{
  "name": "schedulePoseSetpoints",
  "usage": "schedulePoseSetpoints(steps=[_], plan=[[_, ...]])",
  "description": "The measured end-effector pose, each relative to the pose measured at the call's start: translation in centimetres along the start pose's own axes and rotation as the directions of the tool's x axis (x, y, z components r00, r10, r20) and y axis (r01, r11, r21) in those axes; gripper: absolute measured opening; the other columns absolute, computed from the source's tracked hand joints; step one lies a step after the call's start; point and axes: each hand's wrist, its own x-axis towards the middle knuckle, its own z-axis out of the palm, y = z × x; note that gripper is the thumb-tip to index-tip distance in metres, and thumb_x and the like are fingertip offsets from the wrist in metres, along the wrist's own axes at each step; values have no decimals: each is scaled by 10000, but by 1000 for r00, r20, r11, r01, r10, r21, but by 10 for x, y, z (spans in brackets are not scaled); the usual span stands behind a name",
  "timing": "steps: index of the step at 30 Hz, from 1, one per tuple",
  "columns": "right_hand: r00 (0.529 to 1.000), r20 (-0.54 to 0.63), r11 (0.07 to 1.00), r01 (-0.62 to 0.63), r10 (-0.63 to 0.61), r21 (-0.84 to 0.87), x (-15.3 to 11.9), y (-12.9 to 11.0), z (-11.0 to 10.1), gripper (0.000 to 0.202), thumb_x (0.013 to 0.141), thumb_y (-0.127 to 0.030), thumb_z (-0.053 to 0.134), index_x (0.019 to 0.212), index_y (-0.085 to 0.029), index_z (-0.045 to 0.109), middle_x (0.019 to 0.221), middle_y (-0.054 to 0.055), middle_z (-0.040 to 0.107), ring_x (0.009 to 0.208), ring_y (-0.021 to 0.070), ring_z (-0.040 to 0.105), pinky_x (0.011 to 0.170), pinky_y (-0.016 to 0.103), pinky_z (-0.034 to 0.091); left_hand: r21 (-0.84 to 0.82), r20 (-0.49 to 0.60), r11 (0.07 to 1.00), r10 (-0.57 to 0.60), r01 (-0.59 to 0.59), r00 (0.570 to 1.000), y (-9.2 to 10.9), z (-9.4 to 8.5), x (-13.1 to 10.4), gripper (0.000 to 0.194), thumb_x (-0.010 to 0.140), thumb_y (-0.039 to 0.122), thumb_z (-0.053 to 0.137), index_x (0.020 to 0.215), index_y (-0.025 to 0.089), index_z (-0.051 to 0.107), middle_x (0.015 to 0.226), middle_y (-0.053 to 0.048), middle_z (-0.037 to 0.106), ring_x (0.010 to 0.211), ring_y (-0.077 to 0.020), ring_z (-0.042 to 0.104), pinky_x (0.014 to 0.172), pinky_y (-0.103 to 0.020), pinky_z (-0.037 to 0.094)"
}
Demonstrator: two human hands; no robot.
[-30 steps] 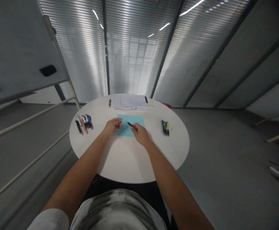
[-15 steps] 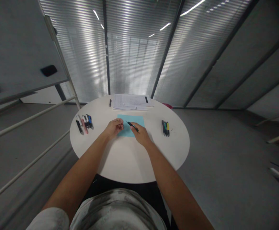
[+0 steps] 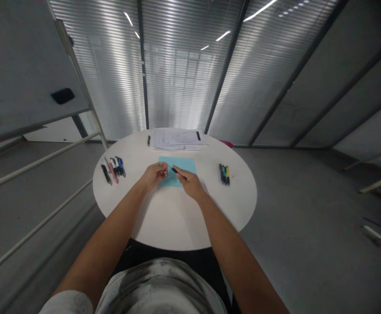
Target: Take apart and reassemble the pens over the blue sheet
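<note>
A blue sheet lies flat near the middle of the round white table. Above its right part, my right hand is closed around a dark pen, whose thin tip points left toward my other hand. My left hand is over the sheet's left edge with its fingers pinched together; what they hold is too small to make out. The pen tip is close to the left fingertips, and whether they touch cannot be told.
Several pens lie at the table's left side, and several more at the right. Behind the blue sheet is a stack of printed papers, with a small dark pen on its left. A whiteboard frame stands at the left.
The pen has shifted slightly left, its tip now closer to my left fingertips, and my right fingers cover more of it. The whole view has moved a little.
</note>
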Motion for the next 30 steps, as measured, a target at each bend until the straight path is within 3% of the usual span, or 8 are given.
schedulePoseSetpoints(steps=[5, 15, 22, 30], plan=[[1000, -13, 999, -16, 16, -31, 0, 2, 1, 433, 940, -333, 395, 1354, -254, 496, 882, 42, 658, 734, 151, 546, 728, 283, 453, -12, -16, 1000, -12, 12, 1000, 1, 0, 0, 200, 682, 113, 667, 879, 74, 664, 664, -19, 578, 559, -72, 532, 561, -204, 465], [1000, 1, 999, 7, -7, -38, 0, 4, 1, 423, 941, -319, 405, 1349, -258, 500, 954, 50, 662, 785, 155, 559, 765, 281, 436, 0, -22, 1000, -9, 9, 1000, 2, 2, -1, 191, 667, 106, 668, 854, 70, 677, 665, -21, 582, 560, -72, 529, 561, -202, 468], [1000, -4, 999, -1, 1, -46, 0, 2, -1, 425, 944, -339, 402, 1342, -239, 511, 871, 47, 654, 742, 148, 545, 739, 276, 434, 8, -17, 1000, 8, -8, 1000, 2, 3, -2, 186, 658, 131, 690, 836, 75, 682, 641, -10, 561, 548, -70, 508, 545, -204, 455], [999, 21, 994, -24, 27, -108, 0, -2, -3, 402, 938, -321, 419, 1320, -274, 532, 976, 55, 677, 825, 165, 590, 798, 291, 450, 59, -26, 998, 13, -12, 1000, -1, 2, 1, 193, 619, 157, 727, 791, 82, 683, 612, -8, 548, 542, -71, 496, 538, -205, 429]])
